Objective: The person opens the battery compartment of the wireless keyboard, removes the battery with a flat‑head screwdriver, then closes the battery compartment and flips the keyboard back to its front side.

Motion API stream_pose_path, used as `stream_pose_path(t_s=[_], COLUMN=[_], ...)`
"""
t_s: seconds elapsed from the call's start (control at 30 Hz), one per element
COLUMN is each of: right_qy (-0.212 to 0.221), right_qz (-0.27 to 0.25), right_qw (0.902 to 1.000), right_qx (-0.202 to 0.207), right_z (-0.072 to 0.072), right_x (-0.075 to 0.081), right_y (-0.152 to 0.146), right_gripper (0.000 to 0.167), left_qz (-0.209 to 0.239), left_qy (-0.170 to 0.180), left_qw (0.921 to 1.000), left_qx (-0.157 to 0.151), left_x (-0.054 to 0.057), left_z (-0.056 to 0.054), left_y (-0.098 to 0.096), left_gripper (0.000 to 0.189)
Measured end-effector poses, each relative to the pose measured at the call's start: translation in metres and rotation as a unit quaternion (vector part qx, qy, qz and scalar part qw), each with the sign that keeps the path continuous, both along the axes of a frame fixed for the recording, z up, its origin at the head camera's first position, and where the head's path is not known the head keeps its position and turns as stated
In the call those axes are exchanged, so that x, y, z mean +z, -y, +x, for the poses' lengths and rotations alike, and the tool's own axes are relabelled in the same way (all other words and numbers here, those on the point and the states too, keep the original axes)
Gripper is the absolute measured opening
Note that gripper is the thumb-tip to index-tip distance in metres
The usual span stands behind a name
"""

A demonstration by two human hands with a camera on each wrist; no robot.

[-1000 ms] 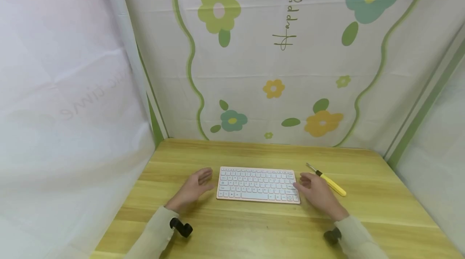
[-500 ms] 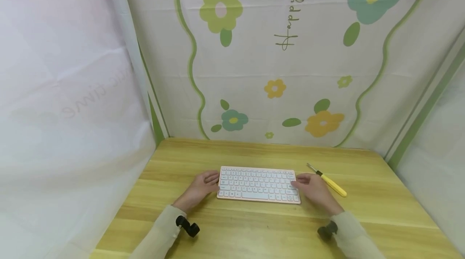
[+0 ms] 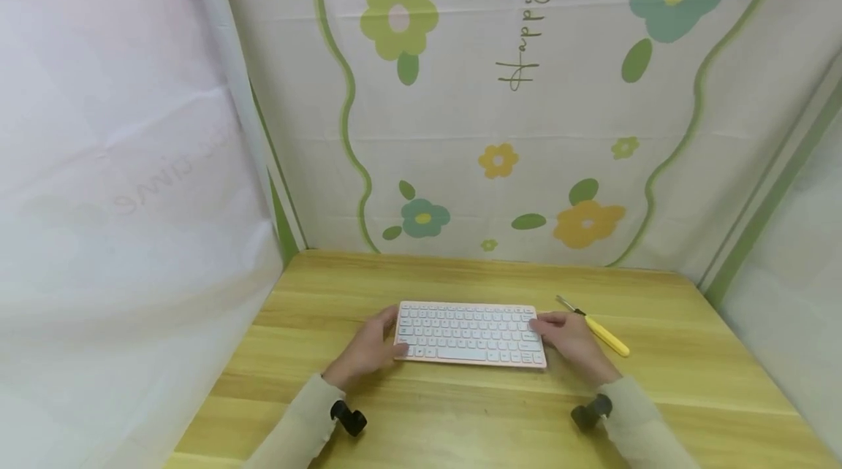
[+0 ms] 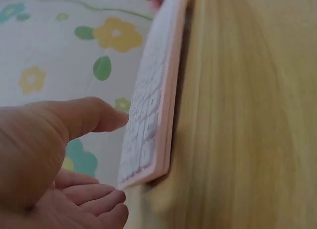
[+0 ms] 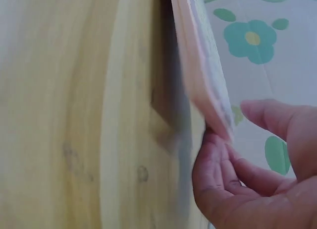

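A white keyboard [image 3: 468, 334] with a pink edge lies across the middle of the wooden table, its right end a little raised in the right wrist view. My left hand [image 3: 368, 347] holds its left end, thumb over the corner keys and fingers [image 4: 101, 201] at the end edge. At the other end, my right hand [image 3: 571, 340] grips the keyboard, fingers [image 5: 215, 159] under the edge and thumb above the keys. Beside the right hand lies a screwdriver [image 3: 601, 332] with a yellow handle.
The wooden table [image 3: 454, 418] ends at a white cloth backdrop [image 3: 454, 111] printed with flowers. More white cloth [image 3: 131, 272] hangs along the left and right sides. Both sleeves carry a small black device.
My left hand has moved right to the keyboard's left end and taken hold. The right hand has closed in on the other end. The keyboard's right end has risen slightly.
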State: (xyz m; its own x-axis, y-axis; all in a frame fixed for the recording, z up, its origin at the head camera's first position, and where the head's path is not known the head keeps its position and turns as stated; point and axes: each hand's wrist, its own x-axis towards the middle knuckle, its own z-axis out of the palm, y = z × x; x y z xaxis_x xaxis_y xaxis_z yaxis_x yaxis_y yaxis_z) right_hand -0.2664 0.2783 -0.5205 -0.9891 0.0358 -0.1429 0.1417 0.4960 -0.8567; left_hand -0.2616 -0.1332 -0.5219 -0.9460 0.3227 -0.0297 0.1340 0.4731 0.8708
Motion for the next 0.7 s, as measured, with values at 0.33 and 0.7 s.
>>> stream_pose_path(t_s=[0.33,0.7], right_qy=[0.027,0.053], right_qz=[-0.135,-0.187], right_qw=[0.9891,0.9771], right_qx=[-0.051,-0.087], right_z=[0.011,0.021], right_x=[0.009,0.012], right_y=[0.011,0.018], right_gripper=[0.064,0.063], left_qz=[-0.226,-0.357], left_qy=[-0.204,-0.353], left_qw=[0.9417,0.8476], left_qx=[-0.143,-0.173], left_x=[0.024,0.016], left_z=[0.023,0.020], left_y=[-0.054,-0.122], left_gripper=[0.103,0.108])
